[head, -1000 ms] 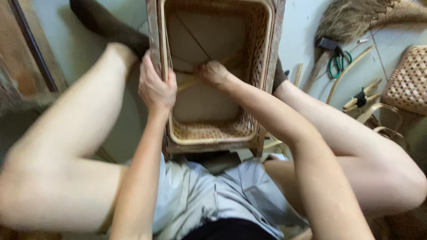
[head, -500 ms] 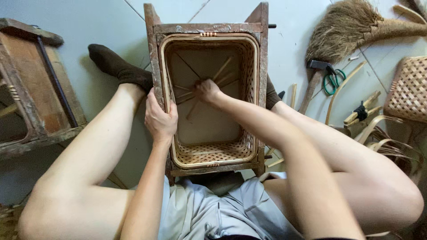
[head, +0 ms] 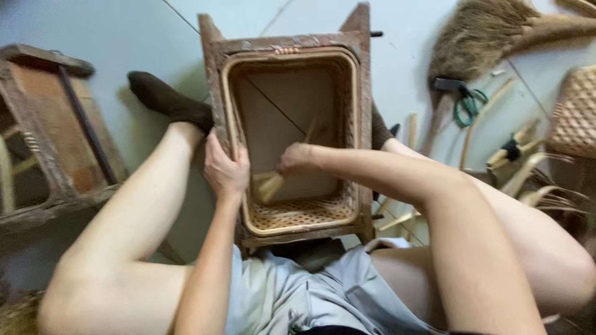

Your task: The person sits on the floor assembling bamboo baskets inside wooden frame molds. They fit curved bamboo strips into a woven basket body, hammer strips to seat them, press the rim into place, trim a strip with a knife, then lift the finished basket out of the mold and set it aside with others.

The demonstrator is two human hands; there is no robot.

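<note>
Left hand [head: 225,169] fingers wrapped over left rim of wooden frame [head: 366,93]. Right hand [head: 298,159] inside frame, fingers pinching cane strips [head: 271,183].

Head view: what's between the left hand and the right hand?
In the head view, pale cane strips span the gap between the left hand, gripping the wooden frame, and the right hand.
</note>
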